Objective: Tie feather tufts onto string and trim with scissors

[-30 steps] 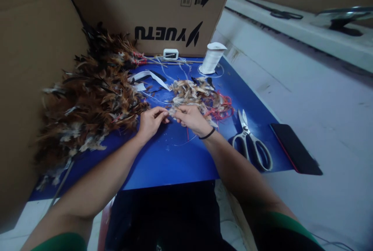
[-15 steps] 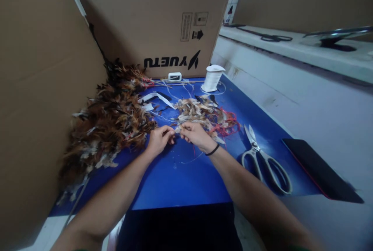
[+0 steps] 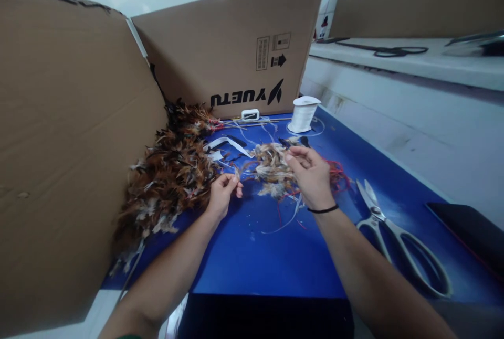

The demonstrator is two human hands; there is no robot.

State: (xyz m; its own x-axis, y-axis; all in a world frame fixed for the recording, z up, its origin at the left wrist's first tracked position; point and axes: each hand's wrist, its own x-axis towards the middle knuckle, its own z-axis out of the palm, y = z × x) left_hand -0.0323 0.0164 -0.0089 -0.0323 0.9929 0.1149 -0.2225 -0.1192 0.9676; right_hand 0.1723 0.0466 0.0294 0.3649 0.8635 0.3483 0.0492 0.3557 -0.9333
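Observation:
My left hand (image 3: 225,192) pinches a small brownish feather (image 3: 237,171) between thumb and fingertips, just right of a big heap of brown and black feathers (image 3: 173,171). My right hand (image 3: 313,173), with a black band at its wrist, is raised over a smaller pile of pale and brown feathers (image 3: 271,163). Its thumb and index finger are pressed together; anything between them is too small to make out. Red strings (image 3: 339,173) lie beside that pile, partly behind my right hand.
Large scissors (image 3: 380,215) lie at the right on the blue table (image 3: 260,260), near a dark flat case (image 3: 468,229). A white spool (image 3: 304,114) and a small white device (image 3: 250,115) stand at the back. Cardboard walls (image 3: 220,55) rise behind and at the left.
My right hand has moved away from the left, up and to the right, over the pale feathers. The feather in my left hand now shows. The camera view has shifted.

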